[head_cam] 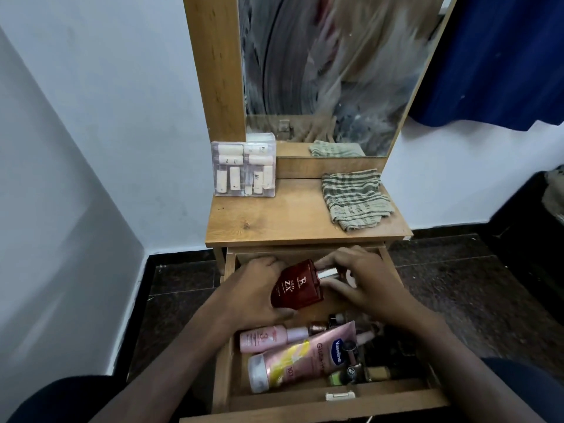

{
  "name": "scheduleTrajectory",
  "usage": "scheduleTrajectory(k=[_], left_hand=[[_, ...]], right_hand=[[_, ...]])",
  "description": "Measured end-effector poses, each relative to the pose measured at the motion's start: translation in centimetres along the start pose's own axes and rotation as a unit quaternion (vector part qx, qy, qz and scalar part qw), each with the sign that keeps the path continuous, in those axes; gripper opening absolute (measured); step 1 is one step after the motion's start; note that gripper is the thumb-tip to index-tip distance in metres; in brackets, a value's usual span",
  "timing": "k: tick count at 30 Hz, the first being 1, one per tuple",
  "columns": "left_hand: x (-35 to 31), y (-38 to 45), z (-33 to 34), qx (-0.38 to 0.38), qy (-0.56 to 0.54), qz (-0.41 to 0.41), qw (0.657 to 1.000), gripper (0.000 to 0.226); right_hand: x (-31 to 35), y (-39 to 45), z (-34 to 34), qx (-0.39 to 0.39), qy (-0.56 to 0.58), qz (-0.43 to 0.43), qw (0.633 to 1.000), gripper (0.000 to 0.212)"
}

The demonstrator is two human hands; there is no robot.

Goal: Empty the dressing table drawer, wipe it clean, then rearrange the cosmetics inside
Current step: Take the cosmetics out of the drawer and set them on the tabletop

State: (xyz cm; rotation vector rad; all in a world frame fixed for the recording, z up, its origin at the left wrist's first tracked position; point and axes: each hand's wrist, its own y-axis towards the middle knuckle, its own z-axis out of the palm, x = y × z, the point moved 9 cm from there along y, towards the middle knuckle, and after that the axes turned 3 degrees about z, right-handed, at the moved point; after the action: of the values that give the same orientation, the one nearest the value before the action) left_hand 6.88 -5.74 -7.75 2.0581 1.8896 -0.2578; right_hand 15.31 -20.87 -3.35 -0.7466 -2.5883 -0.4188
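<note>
The emptying is at its start, judging by how full the drawer is. Above the drawer's back half, the left hand grasps the body of a red perfume bottle, while the right hand pinches its silver neck. At the drawer's front lie a pink bottle, a pink tube and small dark items. The cloth waits on the tabletop behind the drawer, so wiping and rearranging remain.

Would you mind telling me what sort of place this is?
Probably a bedroom or dressing corner at home: a wooden dressing table with a mirror, and its open drawer full of cosmetics.
</note>
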Motion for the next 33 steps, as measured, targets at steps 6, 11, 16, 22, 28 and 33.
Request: scheduleTrajectory(k=[6,11,16,22,28,33], left_hand=[[-2.1,-1.5,-3.7,-0.082,-0.218,0.035,0.972,0.079],[-1.3,-1.3,-5.5,-0.165,-0.244,0.012,0.956,0.077],[-1.1,-1.4,-5.7,-0.179,-0.223,0.033,0.958,0.080],[-0.7,-1.8,-8.1,-0.259,-0.158,0.044,0.952,0.084],[0.5,-2.1,-7.5,-0.228,-0.096,0.052,0.967,0.035],[-0.8,-2.2,-5.7,-0.156,-0.043,0.126,0.979,0.018]], right_hand=[[1.3,-1.1,-2.2,-0.093,0.412,0.069,0.904,0.038],[3.4,0.1,-0.3,-0.030,0.361,0.056,0.931,0.071],[4.2,1.4,-1.0,-0.056,0.368,0.050,0.927,0.075],[4.5,3.3,-2.7,-0.069,0.378,0.026,0.923,0.076],[3.0,9.6,-4.2,-0.114,0.296,0.046,0.947,0.084],[1.1,13.0,-3.5,-0.110,0.216,0.062,0.968,0.084]])
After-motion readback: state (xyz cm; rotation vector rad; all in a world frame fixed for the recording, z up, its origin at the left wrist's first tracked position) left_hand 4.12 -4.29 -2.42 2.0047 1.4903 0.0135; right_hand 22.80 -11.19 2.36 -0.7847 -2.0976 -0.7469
